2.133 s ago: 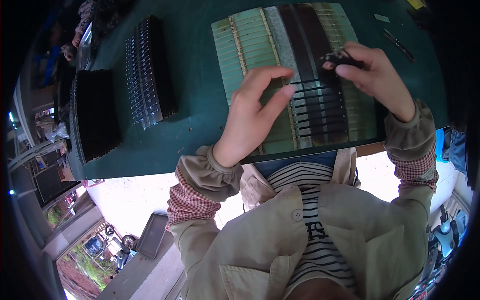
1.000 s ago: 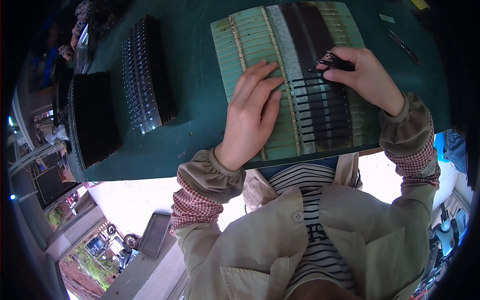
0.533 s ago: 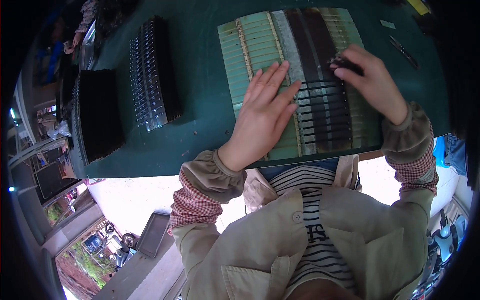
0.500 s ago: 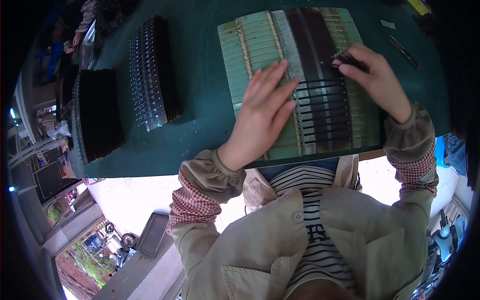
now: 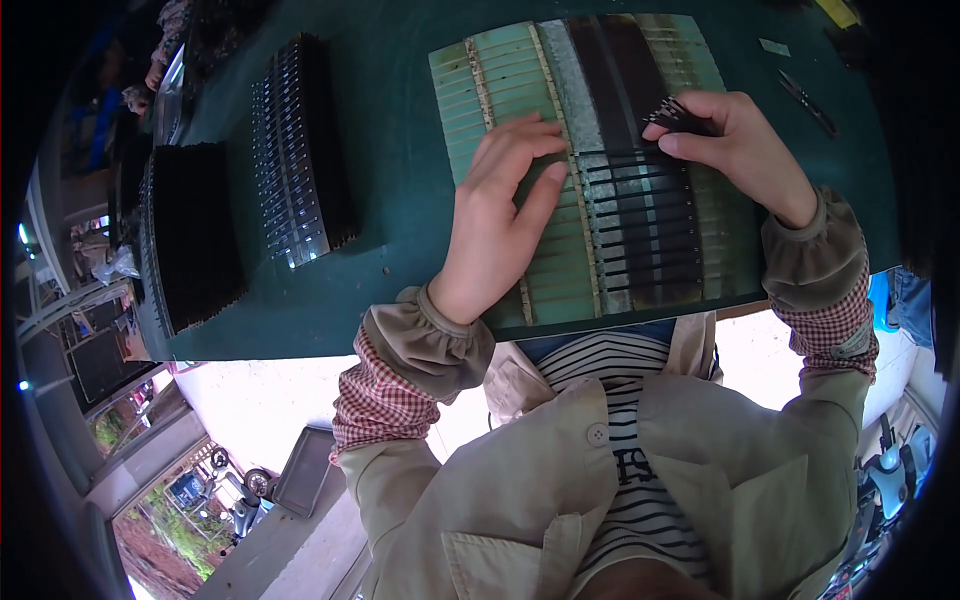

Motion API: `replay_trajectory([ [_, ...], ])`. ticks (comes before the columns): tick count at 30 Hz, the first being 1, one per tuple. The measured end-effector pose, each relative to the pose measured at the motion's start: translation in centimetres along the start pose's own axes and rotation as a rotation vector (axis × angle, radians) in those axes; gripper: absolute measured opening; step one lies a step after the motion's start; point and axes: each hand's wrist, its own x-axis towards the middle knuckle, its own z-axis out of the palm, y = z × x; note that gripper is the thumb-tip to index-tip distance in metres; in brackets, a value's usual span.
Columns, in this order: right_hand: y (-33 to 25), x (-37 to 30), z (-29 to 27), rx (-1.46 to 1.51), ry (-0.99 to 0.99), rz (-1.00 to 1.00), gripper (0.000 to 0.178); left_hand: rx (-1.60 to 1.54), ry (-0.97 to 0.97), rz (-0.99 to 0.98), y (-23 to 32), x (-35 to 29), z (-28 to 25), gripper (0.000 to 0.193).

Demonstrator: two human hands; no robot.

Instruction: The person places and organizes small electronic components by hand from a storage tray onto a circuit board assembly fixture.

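Observation:
A pale green slotted board (image 5: 455, 110) lies in front of me, with a dark brown band (image 5: 622, 90) and a grey metallic band (image 5: 572, 85) running along it. Several thin black strips (image 5: 625, 231) are laid crosswise in rows on its nearer half. My right hand (image 5: 750, 148) pinches a small bundle of black strips (image 5: 682, 118) with light tips between thumb and fingers, above the board's right part. Over the left part, my left hand (image 5: 500, 205) has bent fingers and its thumb apart, with nothing visible in it. Its fingertips are close to the uppermost strip's left end.
On the green table (image 5: 400, 120) to the left stand a row of black strips with shiny metal pieces (image 5: 290, 150) and a larger black stack (image 5: 195, 235). Tweezers (image 5: 806, 102) and a small pale piece (image 5: 774, 47) lie at the right. A person's hand (image 5: 155, 75) shows at far left.
My left hand has drawn back left, its fingers bending. My right hand has shifted slightly left, and the bundle's light tips show more. The board and the row at left have moved slightly.

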Motion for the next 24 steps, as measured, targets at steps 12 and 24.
replay_trajectory([
  [12, 0.4, 0.5, -0.6, -0.072, -0.023, 0.025, 0.014, 0.065, 0.025, 0.021, -0.3, -0.7, -0.1, 0.009],
  [24, 0.6, 0.4, 0.2, -0.135, 0.025, -0.078, 0.017, 0.159, -0.016, 0.077, 0.4, -0.5, 0.4, 0.021],
])
